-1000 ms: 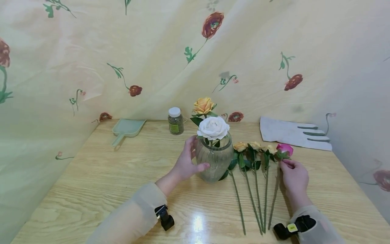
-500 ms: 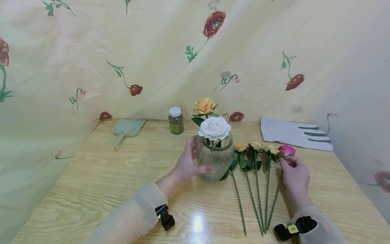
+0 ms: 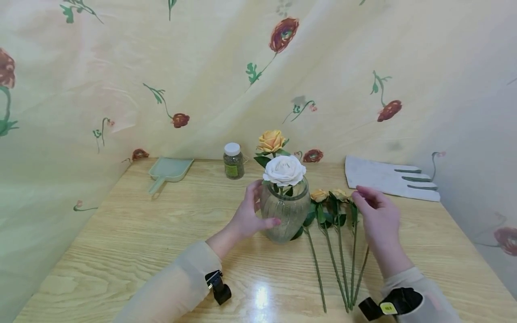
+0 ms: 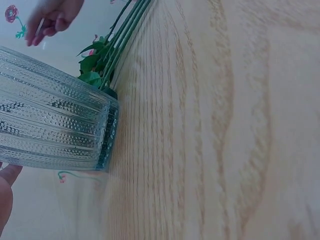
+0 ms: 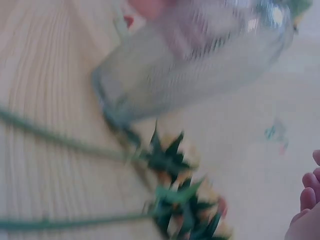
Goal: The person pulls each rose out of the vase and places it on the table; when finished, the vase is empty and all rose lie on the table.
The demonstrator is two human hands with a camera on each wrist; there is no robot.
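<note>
My left hand [image 3: 247, 214] holds the clear ribbed glass vase [image 3: 286, 217] from its left side, thumb across the front and fingers behind. A white rose [image 3: 284, 170] and a yellow-orange rose [image 3: 271, 141] stand in the vase. To its right, several long-stemmed roses [image 3: 319, 196] lie side by side on the table. Over the rightmost flower heads hovers my right hand [image 3: 378, 217], its fingers loosely bent with nothing between them. It hides the pink rose in the head view; in the right wrist view a bit of pink petal [image 5: 222, 206] shows, blurred.
Behind the vase stands a small white-lidded jar [image 3: 233, 162] with dark contents. A pale green dustpan [image 3: 171, 169] lies at the back left. At the back right a white glove [image 3: 387, 177] lies flat before the flower-patterned cloth.
My right hand has let go of the pink rose just below its head and has lifted and moved left over the neighbouring flowers. The left hand still holds the vase in place.
</note>
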